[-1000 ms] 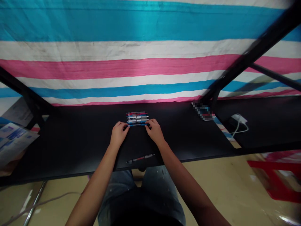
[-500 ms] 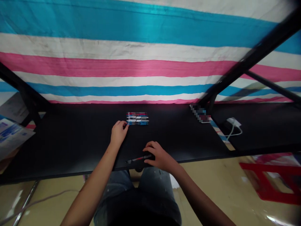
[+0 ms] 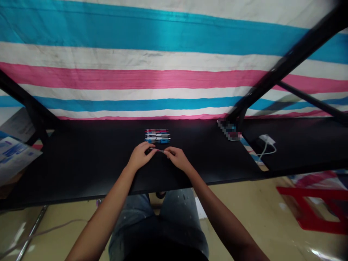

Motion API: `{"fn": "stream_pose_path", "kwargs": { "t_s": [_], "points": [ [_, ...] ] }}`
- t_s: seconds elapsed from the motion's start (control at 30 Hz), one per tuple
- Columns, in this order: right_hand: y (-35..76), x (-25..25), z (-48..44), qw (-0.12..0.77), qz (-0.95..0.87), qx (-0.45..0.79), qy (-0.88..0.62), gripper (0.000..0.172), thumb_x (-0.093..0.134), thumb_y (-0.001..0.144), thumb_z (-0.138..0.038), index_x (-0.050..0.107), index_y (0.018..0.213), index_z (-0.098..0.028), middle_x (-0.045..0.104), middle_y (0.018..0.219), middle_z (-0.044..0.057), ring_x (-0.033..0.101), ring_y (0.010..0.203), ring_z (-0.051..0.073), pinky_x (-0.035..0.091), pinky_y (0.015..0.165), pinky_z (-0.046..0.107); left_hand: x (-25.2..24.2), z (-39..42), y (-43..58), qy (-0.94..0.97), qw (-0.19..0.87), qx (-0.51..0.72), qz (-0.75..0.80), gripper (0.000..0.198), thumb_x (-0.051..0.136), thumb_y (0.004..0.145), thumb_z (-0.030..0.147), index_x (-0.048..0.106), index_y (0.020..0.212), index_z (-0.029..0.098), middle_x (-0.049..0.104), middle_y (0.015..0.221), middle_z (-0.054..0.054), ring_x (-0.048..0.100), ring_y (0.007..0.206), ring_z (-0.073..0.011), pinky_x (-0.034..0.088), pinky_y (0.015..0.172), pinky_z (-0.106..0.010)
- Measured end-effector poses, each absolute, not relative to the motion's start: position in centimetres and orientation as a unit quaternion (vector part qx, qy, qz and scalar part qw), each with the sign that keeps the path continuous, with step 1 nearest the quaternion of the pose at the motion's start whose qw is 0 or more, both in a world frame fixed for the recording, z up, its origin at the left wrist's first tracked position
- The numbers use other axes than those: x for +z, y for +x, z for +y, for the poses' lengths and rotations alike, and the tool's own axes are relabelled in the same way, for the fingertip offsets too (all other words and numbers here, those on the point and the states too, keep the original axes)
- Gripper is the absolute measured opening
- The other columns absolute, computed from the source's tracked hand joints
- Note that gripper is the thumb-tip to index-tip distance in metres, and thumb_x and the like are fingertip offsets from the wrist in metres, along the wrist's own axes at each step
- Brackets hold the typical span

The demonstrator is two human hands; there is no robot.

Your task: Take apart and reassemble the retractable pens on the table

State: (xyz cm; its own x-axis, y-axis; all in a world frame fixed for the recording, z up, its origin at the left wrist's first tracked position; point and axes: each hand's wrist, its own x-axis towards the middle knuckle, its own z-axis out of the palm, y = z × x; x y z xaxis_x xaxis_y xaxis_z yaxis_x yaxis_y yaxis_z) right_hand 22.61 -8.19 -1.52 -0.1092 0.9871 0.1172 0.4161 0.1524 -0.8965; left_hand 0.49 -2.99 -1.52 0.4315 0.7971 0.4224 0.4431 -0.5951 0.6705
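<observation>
Between my two hands is a dark pen point(image 3: 160, 150), lying crosswise just in front of a row of pens. My left hand point(image 3: 140, 156) pinches its left end between thumb and fingers. The right end is in the closed fingers of my right hand point(image 3: 178, 158). Several pens point(image 3: 157, 136) in red, white, grey and blue lie side by side on the black table point(image 3: 89, 156), all pointing the same way. The held pen is partly covered by my fingertips.
A blurred-out flat object point(image 3: 230, 131) lies by the right frame post. Beyond it are a white charger with a cable point(image 3: 266, 140). Plastic packets point(image 3: 16, 156) stand at the left edge. A striped sheet point(image 3: 163, 78) hangs behind the table, and a red stool point(image 3: 312, 208) is on the floor.
My right hand has brought the dark pen from the table's front edge up to the row. My left hand has moved slightly toward me and right, onto the pen's left end.
</observation>
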Motion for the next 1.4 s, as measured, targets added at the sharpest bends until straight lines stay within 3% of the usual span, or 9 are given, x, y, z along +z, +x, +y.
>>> {"fn": "stream_pose_path", "kwargs": {
  "t_s": [0.13, 0.27, 0.47, 0.57, 0.7, 0.93, 1.1, 1.3, 1.4],
  "points": [
    [22.2, -1.9, -6.0, 0.402, -0.651, 0.361, -0.533, 0.038, 0.053, 0.092, -0.046, 0.062, 0.067, -0.019, 0.056, 0.061, 0.0, 0.051, 0.063, 0.016, 0.038, 0.062, 0.028, -2.1, -3.1, 0.9, 0.852, 0.199, 0.317, 0.367, 0.023, 0.058, 0.1, 0.036, 0.074, 0.098, 0.019, 0.073, 0.093, -0.006, 0.067, 0.09, -0.0212, 0.051, 0.084, -0.033],
    [22.0, -2.7, -6.0, 0.423, -0.627, 0.37, -0.54, 0.036, 0.054, 0.091, -0.045, 0.065, 0.07, -0.019, 0.058, 0.062, 0.0, 0.053, 0.063, 0.016, 0.042, 0.064, 0.028, -2.4, -2.9, 0.9, 0.863, 0.181, 0.282, 0.378, 0.028, 0.053, 0.103, 0.037, 0.075, 0.104, 0.02, 0.073, 0.091, -0.006, 0.067, 0.087, -0.0199, 0.051, 0.08, -0.03],
    [21.4, -3.5, -6.7, 0.476, -0.614, 0.366, -0.512, 0.019, 0.062, 0.087, -0.036, 0.069, 0.096, -0.021, 0.071, 0.1, 0.007, 0.065, 0.095, 0.021, 0.05, 0.087, 0.034, -2.2, -2.9, 1.0, 0.854, 0.193, 0.259, 0.407, 0.029, 0.051, 0.103, 0.037, 0.075, 0.099, 0.022, 0.075, 0.093, -0.005, 0.07, 0.086, -0.0199, 0.05, 0.078, -0.029],
    [21.3, -3.7, -6.6, 0.505, -0.585, 0.389, -0.502, 0.03, 0.068, 0.084, -0.041, 0.065, 0.106, -0.022, 0.068, 0.1, 0.006, 0.065, 0.089, 0.02, 0.052, 0.08, 0.032, -2.0, -3.0, 1.1, 0.846, 0.199, 0.277, 0.409, 0.028, 0.051, 0.103, 0.036, 0.074, 0.099, 0.021, 0.076, 0.097, -0.006, 0.07, 0.092, -0.0217, 0.051, 0.084, -0.032],
    [21.4, -3.8, -6.7, 0.49, -0.558, 0.412, -0.528, 0.029, 0.058, 0.092, -0.05, 0.065, 0.097, -0.022, 0.059, 0.072, -0.001, 0.056, 0.062, 0.015, 0.048, 0.062, 0.029, -1.9, -3.1, 1.1, 0.849, 0.196, 0.278, 0.405, 0.027, 0.052, 0.102, 0.037, 0.073, 0.099, 0.021, 0.074, 0.093, -0.006, 0.068, 0.092, -0.0218, 0.052, 0.085, -0.033],
    [21.4, -3.9, -6.8, 0.523, -0.56, 0.405, -0.499, 0.028, 0.068, 0.085, -0.039, 0.06, 0.106, -0.023, 0.066, 0.099, 0.004, 0.063, 0.08, 0.016, 0.05, 0.073, 0.029, -1.9, -3.0, 1.1, 0.847, 0.191, 0.276, 0.412, 0.025, 0.053, 0.102, 0.036, 0.072, 0.098, 0.02, 0.073, 0.093, -0.006, 0.067, 0.092, -0.0221, 0.051, 0.085, -0.033],
    [21.5, -3.7, -6.8, 0.494, -0.544, 0.399, -0.549, 0.027, 0.057, 0.093, -0.047, 0.062, 0.087, -0.021, 0.057, 0.068, -0.001, 0.054, 0.06, 0.014, 0.046, 0.062, 0.028, -1.9, -3.0, 1.1, 0.847, 0.191, 0.286, 0.404, 0.024, 0.054, 0.102, 0.035, 0.072, 0.098, 0.02, 0.073, 0.094, -0.006, 0.066, 0.093, -0.0221, 0.051, 0.087, -0.034],
    [21.6, -3.8, -6.9, 0.519, -0.562, 0.403, -0.502, 0.023, 0.067, 0.086, -0.039, 0.059, 0.1, -0.022, 0.064, 0.094, 0.003, 0.061, 0.078, 0.016, 0.05, 0.072, 0.029, -2.0, -3.0, 1.1, 0.843, 0.2, 0.286, 0.408, 0.024, 0.053, 0.102, 0.035, 0.072, 0.098, 0.021, 0.073, 0.094, -0.007, 0.066, 0.093, -0.0224, 0.051, 0.087, -0.035],
    [21.6, -4.0, -6.8, 0.518, -0.544, 0.403, -0.523, 0.025, 0.066, 0.087, -0.043, 0.06, 0.1, -0.022, 0.064, 0.09, 0.003, 0.059, 0.072, 0.015, 0.048, 0.066, 0.028, -1.9, -3.0, 1.2, 0.843, 0.202, 0.29, 0.406, 0.023, 0.054, 0.102, 0.035, 0.071, 0.098, 0.02, 0.073, 0.094, -0.007, 0.066, 0.093, -0.0224, 0.051, 0.087, -0.035]
  ]
}}
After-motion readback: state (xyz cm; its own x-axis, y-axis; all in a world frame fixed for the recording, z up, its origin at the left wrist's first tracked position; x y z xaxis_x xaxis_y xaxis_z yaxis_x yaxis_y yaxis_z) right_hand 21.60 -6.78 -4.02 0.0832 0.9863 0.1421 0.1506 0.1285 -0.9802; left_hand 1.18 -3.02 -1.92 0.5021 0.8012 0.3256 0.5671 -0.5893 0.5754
